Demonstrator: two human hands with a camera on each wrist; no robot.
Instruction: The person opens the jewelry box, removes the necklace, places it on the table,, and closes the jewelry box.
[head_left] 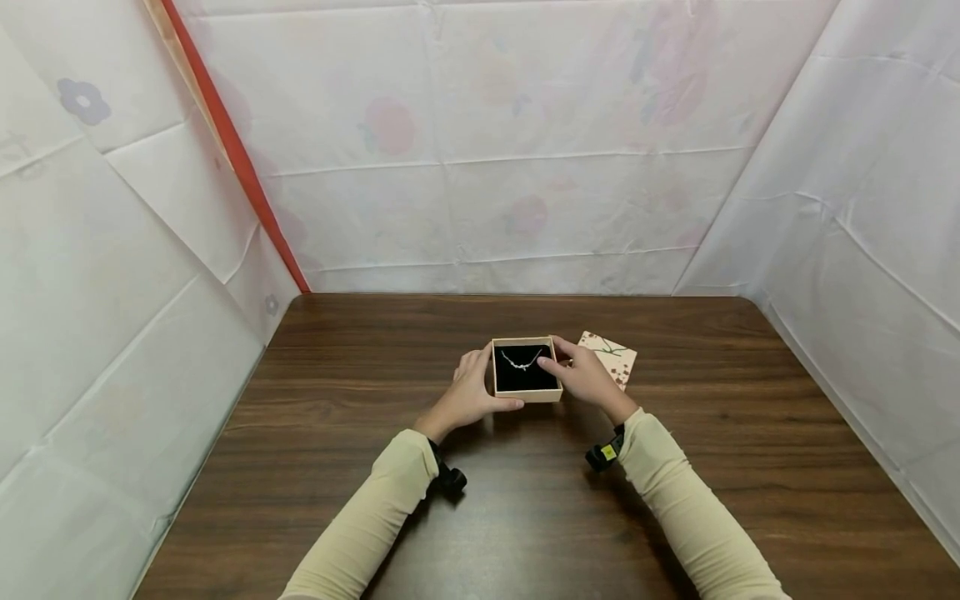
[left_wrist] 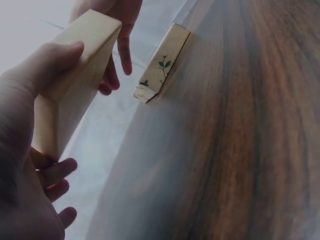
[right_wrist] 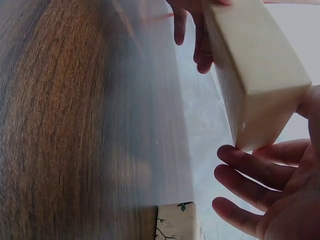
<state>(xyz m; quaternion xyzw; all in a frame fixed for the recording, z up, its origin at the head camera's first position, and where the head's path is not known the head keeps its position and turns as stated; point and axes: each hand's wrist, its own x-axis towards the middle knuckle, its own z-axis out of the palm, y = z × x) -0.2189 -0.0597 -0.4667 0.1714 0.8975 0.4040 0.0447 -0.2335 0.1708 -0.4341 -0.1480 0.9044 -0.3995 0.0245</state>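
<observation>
A small cream cardboard box without its lid is held up off the table between both hands. Inside it lies a black pad with a thin silvery necklace curved across it. My left hand grips the box's left side, thumb along the front wall and fingers behind and below. On the other side my right hand holds the right wall, its thumb reaching over the rim near the necklace's right end. In the right wrist view, fingertips of that hand touch the box's lower corner.
The box's floral lid lies on the table behind the right hand. The dark wood table reaches back to a pale patterned sheet, with more sheeting along both sides. A red strip runs down the back left corner.
</observation>
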